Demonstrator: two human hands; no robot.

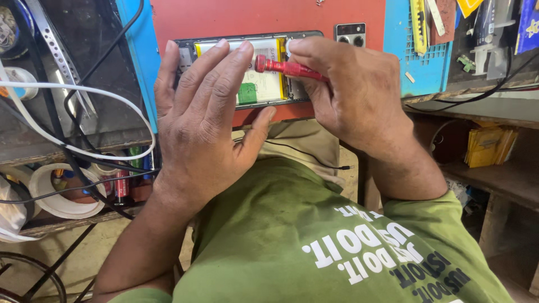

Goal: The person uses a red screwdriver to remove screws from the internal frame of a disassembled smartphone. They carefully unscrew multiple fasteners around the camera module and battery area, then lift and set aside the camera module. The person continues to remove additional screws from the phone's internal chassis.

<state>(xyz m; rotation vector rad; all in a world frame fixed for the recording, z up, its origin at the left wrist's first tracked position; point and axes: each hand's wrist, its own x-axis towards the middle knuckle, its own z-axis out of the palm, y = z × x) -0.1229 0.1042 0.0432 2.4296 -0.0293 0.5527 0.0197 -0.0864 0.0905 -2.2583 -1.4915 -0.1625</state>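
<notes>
An opened phone (264,84) lies back-up on a red mat (252,17), its pale battery and a green patch showing. My left hand (205,118) rests flat over the phone's left half, fingers spread on it, thumb at its near edge. My right hand (351,92) grips a small red-handled screwdriver (283,68), whose tip end points left over the phone's upper middle. The tip itself is hidden by my left fingers.
A small camera module (350,33) lies on the mat beyond the phone. A blue mat (424,67) with tools sits to the right. White and black cables (73,112), tape rolls (56,193) and batteries (120,182) crowd the left shelf. Yellow packets (485,146) sit low right.
</notes>
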